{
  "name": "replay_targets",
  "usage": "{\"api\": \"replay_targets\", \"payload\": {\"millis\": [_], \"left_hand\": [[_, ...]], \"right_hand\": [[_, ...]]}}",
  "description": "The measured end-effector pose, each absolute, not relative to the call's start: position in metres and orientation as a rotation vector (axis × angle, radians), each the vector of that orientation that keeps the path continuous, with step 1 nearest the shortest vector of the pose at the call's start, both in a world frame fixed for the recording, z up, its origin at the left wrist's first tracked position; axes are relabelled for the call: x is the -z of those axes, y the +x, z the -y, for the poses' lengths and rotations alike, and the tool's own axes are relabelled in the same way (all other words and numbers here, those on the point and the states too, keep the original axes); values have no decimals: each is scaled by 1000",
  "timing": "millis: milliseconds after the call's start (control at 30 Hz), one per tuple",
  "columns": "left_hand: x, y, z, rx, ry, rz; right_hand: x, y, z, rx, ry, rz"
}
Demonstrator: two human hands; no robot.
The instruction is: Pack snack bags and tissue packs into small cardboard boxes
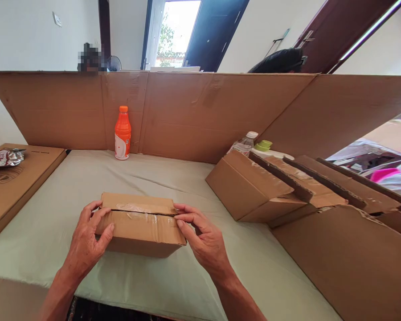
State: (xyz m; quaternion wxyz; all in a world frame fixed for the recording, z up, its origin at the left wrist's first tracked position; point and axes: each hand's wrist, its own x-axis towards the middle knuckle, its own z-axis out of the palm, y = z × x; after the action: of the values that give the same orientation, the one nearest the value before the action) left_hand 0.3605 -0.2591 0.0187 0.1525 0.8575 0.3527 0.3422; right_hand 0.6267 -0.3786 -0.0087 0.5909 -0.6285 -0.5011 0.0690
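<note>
Holding a small box (140, 229) from its two ends, the left hand (90, 236) and the right hand (205, 236) face each other across it. The left fingers (95, 205) bend over the left end, with the thumb on the near flap; the right fingers pinch the right end near the seam, thumb close to the index finger. Both sets are closed on the cardboard, though how firmly I cannot tell. The box sits on the cloth-covered table (173, 285), its long side running left to right. Its two top flaps lie nearly level, a narrow dark gap between them, and shiny clear tape shows on both.

Well beyond the box, an orange bottle (122, 133) stands upright just in front of a cardboard screen (187, 116). To the left, a foil packet (6, 158) lies on a flat carton (30, 183). On the right, a tilted carton (247, 187) leans beside a larger carton (347, 254) with raised flaps; behind them show a clear bottle (245, 145) with a white cap and a green lid (263, 145). Past the screen are a fan (114, 63), a person's head (91, 58) and a dark door (217, 26).
</note>
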Motion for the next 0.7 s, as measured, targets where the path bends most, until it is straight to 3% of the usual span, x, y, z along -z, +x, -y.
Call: {"api": "replay_targets", "payload": {"millis": [700], "left_hand": [[-13, 362, 258, -1038, 2417, -1027]], "right_hand": [[13, 623, 379, -648, -1403, 833]]}}
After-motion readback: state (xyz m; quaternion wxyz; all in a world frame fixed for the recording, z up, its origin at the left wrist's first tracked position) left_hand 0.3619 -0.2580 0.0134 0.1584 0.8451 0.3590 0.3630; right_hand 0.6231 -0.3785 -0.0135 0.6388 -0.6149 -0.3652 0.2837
